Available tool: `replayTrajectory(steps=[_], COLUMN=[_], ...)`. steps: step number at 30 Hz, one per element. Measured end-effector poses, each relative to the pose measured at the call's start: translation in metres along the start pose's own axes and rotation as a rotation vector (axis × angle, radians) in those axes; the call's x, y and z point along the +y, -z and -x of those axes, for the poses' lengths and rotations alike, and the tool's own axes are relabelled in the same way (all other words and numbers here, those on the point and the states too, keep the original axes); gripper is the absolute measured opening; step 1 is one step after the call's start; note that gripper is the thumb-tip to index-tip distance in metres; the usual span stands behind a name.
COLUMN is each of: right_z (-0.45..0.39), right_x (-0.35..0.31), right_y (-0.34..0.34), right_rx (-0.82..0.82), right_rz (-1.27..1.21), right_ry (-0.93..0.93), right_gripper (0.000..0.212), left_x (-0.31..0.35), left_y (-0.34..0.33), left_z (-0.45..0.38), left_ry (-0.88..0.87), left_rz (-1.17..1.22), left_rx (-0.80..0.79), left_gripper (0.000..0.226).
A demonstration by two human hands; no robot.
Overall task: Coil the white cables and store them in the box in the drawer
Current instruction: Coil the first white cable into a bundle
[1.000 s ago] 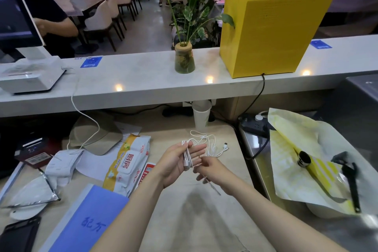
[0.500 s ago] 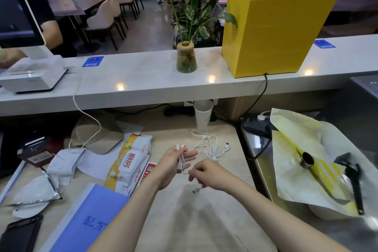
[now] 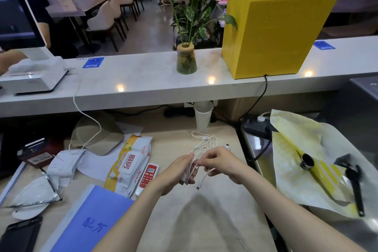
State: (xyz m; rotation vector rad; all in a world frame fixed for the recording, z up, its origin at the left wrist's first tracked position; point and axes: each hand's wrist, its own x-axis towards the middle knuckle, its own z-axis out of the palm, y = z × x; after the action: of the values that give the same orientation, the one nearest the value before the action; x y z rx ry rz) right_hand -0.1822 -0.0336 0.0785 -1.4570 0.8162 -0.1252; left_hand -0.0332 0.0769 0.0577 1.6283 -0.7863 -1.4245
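Head view: left hand closed around a bundle of thin white cable, loops bunched in the palm. Right hand pinches a strand just beside the left fingertips; a short end with a small plug dangles below the grip. Slack glossy loops trail just beyond the hands on the matte beige desk. Past those loops, a white paper cup, upright, contents not visible. Left of the grip: soft plastic wipes pack, red-and-white remote, blue folder. Right of the grip: crinkled yellow-white paper carrying a black tool and a small dark round piece. No drawer or box seen.
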Motion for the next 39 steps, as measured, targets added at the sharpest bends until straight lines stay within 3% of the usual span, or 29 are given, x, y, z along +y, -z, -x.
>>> replayTrajectory(steps=[4, 11, 17, 20, 25, 29, 34, 36, 39], right_z=[-0.002, -0.001, 0.001, 0.0, 0.001, 0.004, 0.003, 0.002, 0.001], right_x=[0.002, 0.009, 0.01, 0.01, 0.006, 0.006, 0.007, 0.007, 0.009], right_y=[0.0, 0.002, -0.002, -0.002, -0.003, -0.002, -0.002, -0.003, -0.002], right_rx=[0.044, 0.069, 0.084, 0.048, -0.02, -0.06, -0.019, 0.004, 0.024], right_rz=[-0.047, -0.057, -0.156, -0.208, -0.16, -0.13, -0.068, -0.069, -0.078], right_ry=[0.027, 0.05, 0.012, -0.008, -0.007, 0.033, 0.024, 0.015, 0.009], right_gripper=[0.026, 0.02, 0.04, 0.04, 0.047, 0.031, 0.052, 0.046, 0.02], left_x=[0.002, -0.003, -0.004, -0.001, 0.004, 0.007, 0.009, 0.009, 0.008], left_y=[-0.004, -0.002, 0.001, 0.001, -0.001, -0.004, -0.008, -0.01, -0.013], left_z=[0.001, 0.002, 0.0, -0.002, -0.002, -0.003, -0.001, -0.002, -0.005], left_ry=[0.031, 0.04, 0.069, 0.122, 0.162, 0.171, 0.168, 0.165, 0.131], left_rz=[0.147, 0.338, 0.445, 0.488, 0.439, 0.416, 0.304, 0.259, 0.206], left_rx=[-0.062, -0.061, -0.058, -0.064, -0.089, -0.07, -0.016, 0.01, 0.075], left_gripper=[0.029, 0.024, 0.035, 0.047, 0.055, 0.055, 0.054, 0.053, 0.045])
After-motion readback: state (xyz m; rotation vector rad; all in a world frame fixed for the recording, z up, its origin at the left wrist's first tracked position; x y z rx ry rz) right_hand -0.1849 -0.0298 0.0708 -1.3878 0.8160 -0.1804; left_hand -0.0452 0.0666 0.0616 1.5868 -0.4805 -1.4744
